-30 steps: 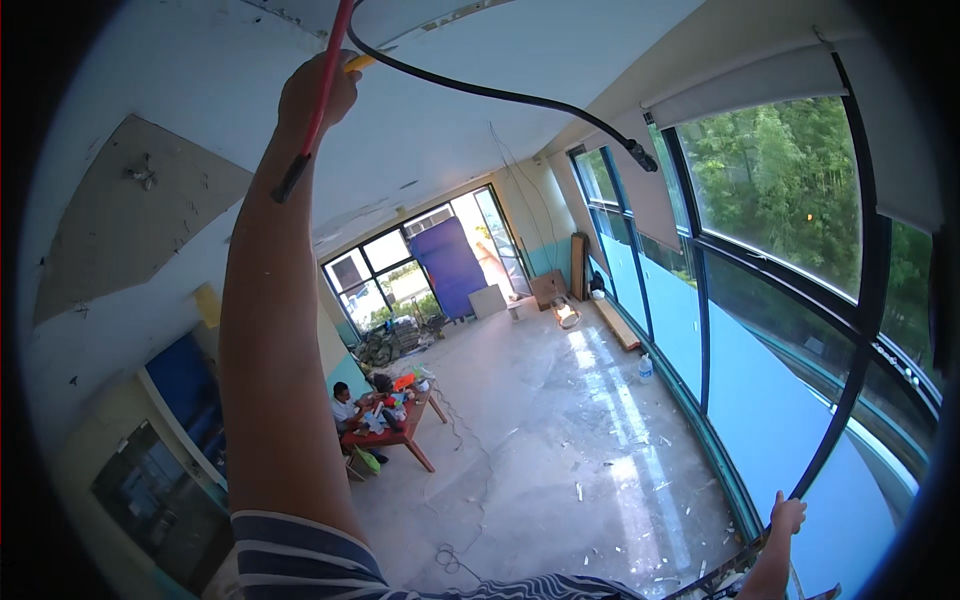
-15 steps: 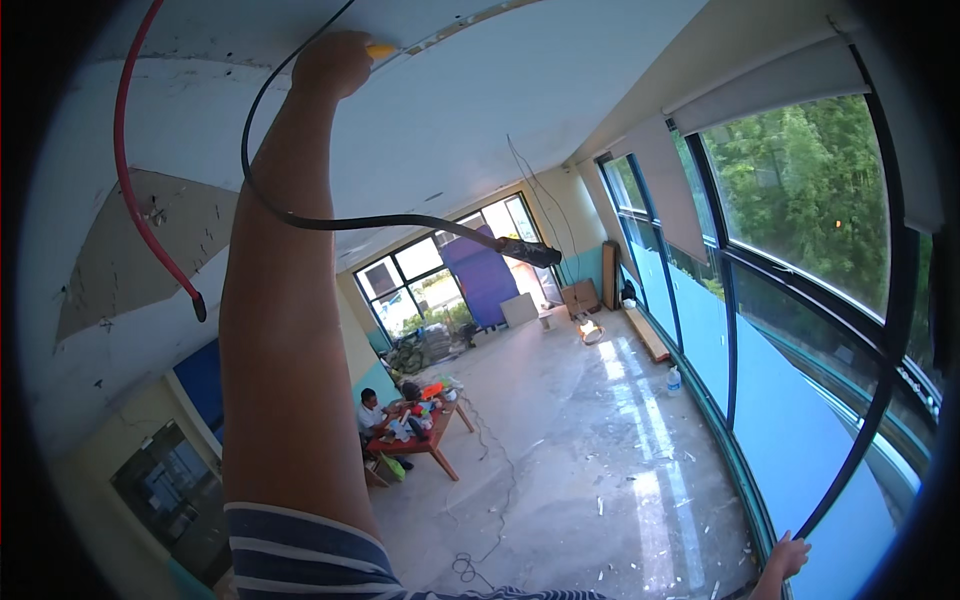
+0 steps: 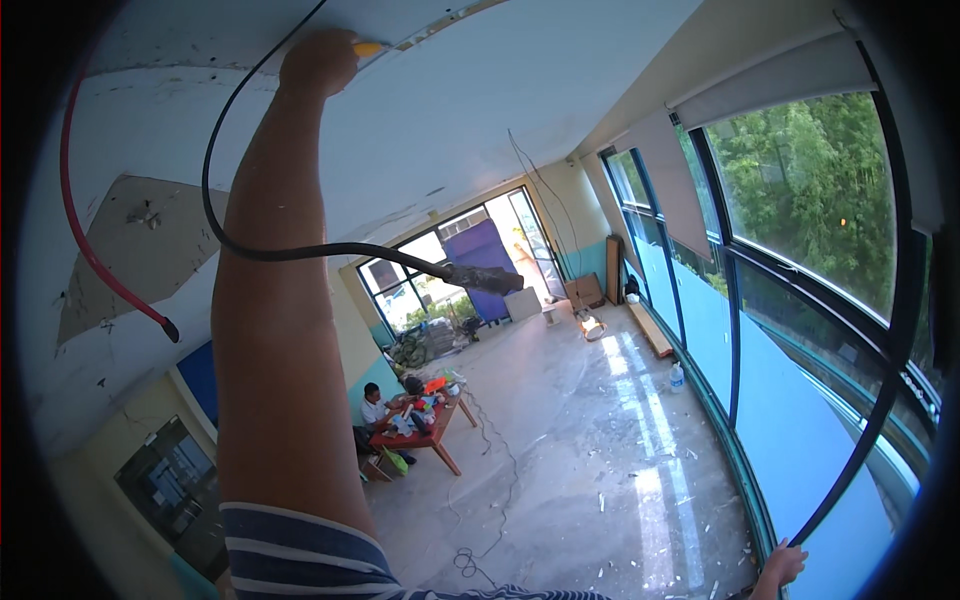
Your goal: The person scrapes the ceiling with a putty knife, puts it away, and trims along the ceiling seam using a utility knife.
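My left arm reaches up to the white ceiling (image 3: pixel 450 110), and my left hand (image 3: pixel 318 65) is closed round a yellow-handled tool (image 3: pixel 368 48). The tool's tip meets a rough, chipped seam (image 3: pixel 430 33) in the ceiling; its working end is too small to make out. Low on the right, my right hand (image 3: pixel 783 565) has its fingers curled at the dark window frame (image 3: pixel 840 490). A black cable (image 3: pixel 330 250) with a taped end hangs in front of my left forearm, and a red cable (image 3: pixel 85 240) dangles to its left.
Far below, a person (image 3: pixel 375 408) sits at a red table (image 3: pixel 430 437) piled with things. A cord (image 3: pixel 510 480) and scattered debris lie on the grey floor (image 3: pixel 560 480). Thin wires (image 3: pixel 540 175) hang from the ceiling. A plastic bottle (image 3: pixel 677 376) stands near the windows.
Both hanging cables have shifted left and lower in the picture. My left hand and the tool appear slightly further left along the seam. My right hand stays at the frame.
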Available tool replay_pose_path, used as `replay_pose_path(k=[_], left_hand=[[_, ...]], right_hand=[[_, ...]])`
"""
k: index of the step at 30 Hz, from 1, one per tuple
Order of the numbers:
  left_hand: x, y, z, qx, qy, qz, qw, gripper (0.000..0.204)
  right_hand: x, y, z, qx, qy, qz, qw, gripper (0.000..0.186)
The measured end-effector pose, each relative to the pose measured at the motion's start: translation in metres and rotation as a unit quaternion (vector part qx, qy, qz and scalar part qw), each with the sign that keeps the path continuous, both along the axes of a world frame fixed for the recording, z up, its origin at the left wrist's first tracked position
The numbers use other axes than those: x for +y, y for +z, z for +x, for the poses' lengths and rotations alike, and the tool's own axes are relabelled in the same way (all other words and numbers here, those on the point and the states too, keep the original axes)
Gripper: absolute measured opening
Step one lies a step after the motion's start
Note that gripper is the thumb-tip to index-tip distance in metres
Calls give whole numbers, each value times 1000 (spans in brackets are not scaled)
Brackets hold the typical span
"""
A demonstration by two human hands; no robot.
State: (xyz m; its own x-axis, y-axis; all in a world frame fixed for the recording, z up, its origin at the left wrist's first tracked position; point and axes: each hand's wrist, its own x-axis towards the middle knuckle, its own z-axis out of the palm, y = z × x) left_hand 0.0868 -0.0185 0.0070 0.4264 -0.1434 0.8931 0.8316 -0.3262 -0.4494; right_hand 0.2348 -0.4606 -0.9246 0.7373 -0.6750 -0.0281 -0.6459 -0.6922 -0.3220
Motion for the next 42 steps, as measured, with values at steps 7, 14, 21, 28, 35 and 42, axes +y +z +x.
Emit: replay_pose_path(k=[7,14,21,28,35,42], left_hand=[[12,1,1,1,-8,45,999,33],[2,-1,3,-4,-4,-29,1000,33],[-1,14,10,36,42,19,998,31],[6,7,7,50,6,23,998,29],[-5,19,18,132,88,195,968,29],[-39,-2,44,106,127,120,979,25]], right_hand=[[0,2,-2,8,10,1,1000,39],[-1,-1,-2,20,4,-17,1000,40],[-4,-12,0,-5,26,-13,1000,39],[-12,-35,1,-17,41,-23,999,38],[-7,-22,-2,-15,58,-28,998,40],[-15,-27,-6,-31,64,-40,997,41]])
